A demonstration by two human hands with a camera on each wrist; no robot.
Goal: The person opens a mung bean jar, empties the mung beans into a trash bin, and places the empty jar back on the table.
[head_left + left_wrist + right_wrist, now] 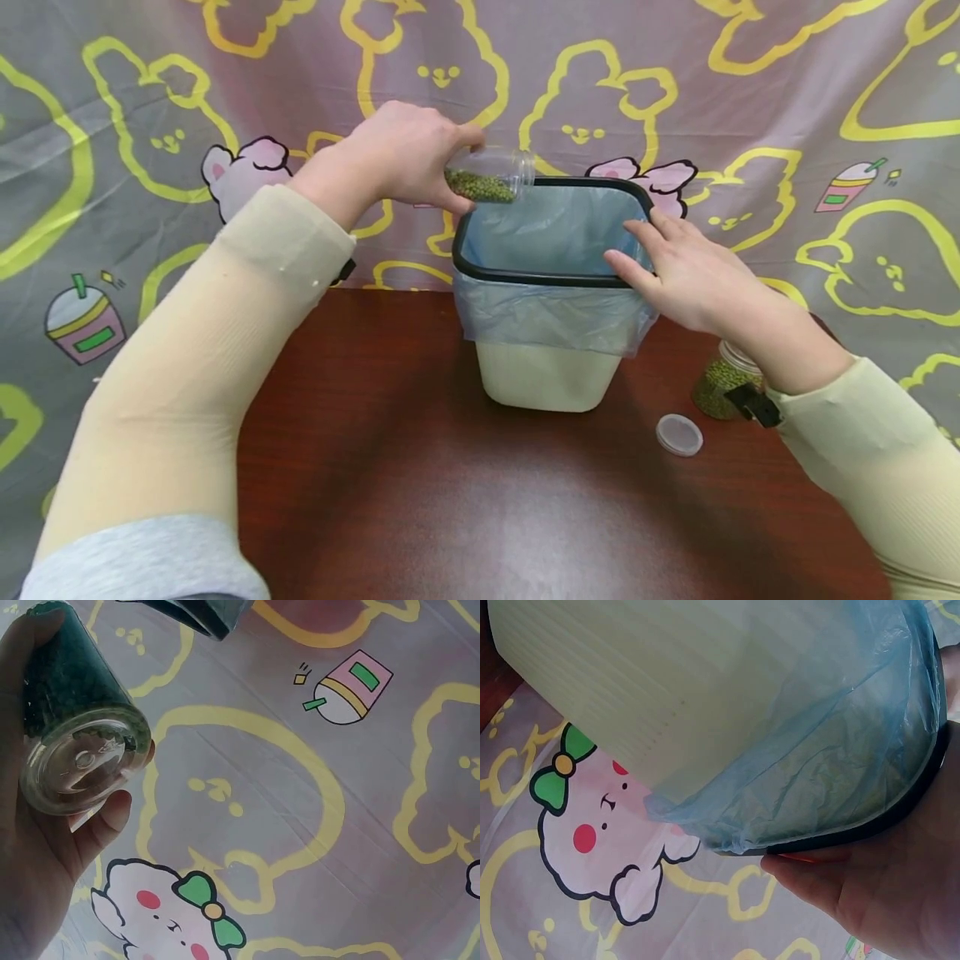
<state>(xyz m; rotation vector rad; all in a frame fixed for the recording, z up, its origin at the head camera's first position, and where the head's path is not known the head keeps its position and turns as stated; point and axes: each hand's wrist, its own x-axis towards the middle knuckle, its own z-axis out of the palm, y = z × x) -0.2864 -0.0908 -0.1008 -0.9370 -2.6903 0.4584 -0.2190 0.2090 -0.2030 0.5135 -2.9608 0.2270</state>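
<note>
My left hand (408, 154) grips a clear jar (491, 173) partly filled with small green beans. The jar lies on its side in the air, its uncapped mouth at the left part of the bin's rim and the beans along its lower side. In the left wrist view the round base of the jar (86, 761) faces the camera, with fingers around it. My right hand (693, 271) holds the right side of the black rim of a cream trash can (551, 375), thumb and a finger inside, others outside. A blue bag (555, 312) lines the can and folds over its rim.
A second jar of green beans (717, 387) stands on the dark wooden table (420, 483), below my right wrist. Beside it lies a round clear lid (679, 435). A cartoon-print curtain (300, 75) hangs close behind the trash can.
</note>
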